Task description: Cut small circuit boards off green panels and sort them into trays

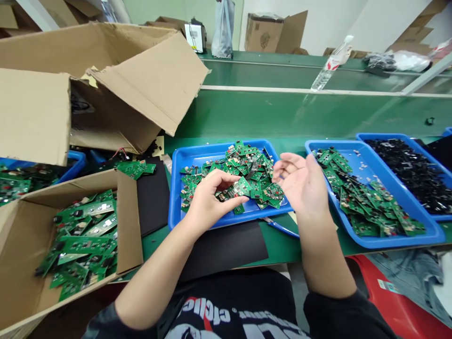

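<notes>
Between the thumb and fingers of my left hand is a small green circuit board, held over the middle blue tray. A heap of similar circuit boards fills much of that tray. My right hand is raised at the tray's right edge, palm turned inward, its fingers apart and loosely bent, with nothing seen in it. Just below the tray's right corner, blue-handled pliers lie on the green bench, partly hidden by my right wrist.
At the left, a cardboard box holds longer circuit boards; behind it stands a big open carton. On the right are a blue tray of boards and another tray of black parts. A bottle stands behind. Black sheets lie in front.
</notes>
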Tool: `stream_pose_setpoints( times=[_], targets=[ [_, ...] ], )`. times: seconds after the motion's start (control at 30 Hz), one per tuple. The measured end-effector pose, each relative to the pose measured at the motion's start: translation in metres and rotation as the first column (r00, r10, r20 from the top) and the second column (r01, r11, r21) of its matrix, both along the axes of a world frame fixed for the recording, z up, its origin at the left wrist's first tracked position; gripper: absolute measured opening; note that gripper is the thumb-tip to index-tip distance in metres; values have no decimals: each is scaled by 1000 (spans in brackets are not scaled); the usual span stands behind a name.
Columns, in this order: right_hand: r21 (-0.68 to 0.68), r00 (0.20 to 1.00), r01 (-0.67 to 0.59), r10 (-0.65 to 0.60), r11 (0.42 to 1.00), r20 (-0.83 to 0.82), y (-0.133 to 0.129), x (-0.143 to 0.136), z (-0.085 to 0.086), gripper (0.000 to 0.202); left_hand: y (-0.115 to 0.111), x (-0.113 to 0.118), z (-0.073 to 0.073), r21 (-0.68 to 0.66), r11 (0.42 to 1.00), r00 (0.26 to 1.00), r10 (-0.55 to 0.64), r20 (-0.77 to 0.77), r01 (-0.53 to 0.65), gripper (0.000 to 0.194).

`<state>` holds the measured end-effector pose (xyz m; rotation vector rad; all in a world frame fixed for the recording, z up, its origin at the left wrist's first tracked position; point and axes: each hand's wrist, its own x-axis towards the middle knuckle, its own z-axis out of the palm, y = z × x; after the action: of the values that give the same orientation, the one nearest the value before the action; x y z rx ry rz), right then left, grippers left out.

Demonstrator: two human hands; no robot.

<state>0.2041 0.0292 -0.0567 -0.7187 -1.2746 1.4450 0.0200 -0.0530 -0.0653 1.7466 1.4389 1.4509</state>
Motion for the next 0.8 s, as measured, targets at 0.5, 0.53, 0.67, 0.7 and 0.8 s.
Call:
stream_pose_setpoints(
  times=[0.5, 0.53, 0.67, 0.7, 0.8],
  targets=[
    [29, 934, -196, 178, 980, 309, -32, -23, -2, 22, -4, 2, 9, -22, 997, 997, -70, 16, 70, 34],
    [21, 936, -195, 179, 981, 304, -32, -23, -2, 22, -4, 2, 9, -23, 997, 997, -74, 27, 75, 34],
    [-48, 943, -208, 213, 977, 254, -32, -22, -2, 21, -4, 0, 10, -9, 992, 992, -126, -2, 126, 36],
    [-68, 946, -212, 223, 975, 237, -32, -22, -3, 21, -4, 0, 11, 0, 990, 990, -140, -33, 140, 37],
    [-109, 954, -200, 219, 974, 206, -31, -22, -4, 22, -4, -2, 12, 8, 986, 975, -163, -152, 166, 41]
  ],
)
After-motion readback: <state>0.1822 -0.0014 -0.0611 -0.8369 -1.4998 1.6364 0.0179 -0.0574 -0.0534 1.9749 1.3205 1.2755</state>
